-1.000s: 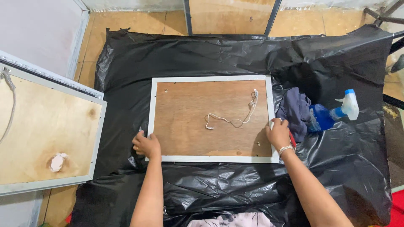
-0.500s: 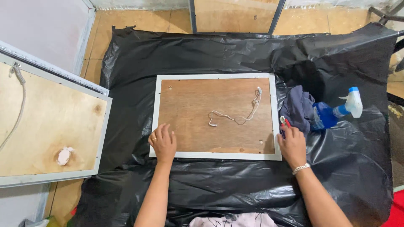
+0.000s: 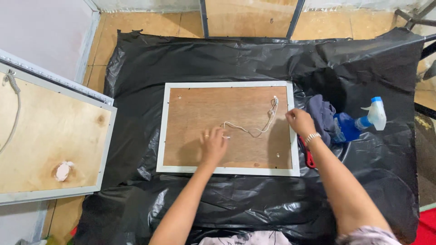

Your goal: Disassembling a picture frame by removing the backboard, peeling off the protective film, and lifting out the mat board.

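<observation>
Place: makeshift framing or cleaning workspace on a room floor
Floor: tan tiles (image 3: 150,27); black plastic sheet (image 3: 254,59) spread over them
Work: wood-backed frames lying face down, centre (image 3: 227,127) and left (image 3: 45,140)
Supplies: spray bottle (image 3: 361,122) and cloth (image 3: 320,113), right
</observation>
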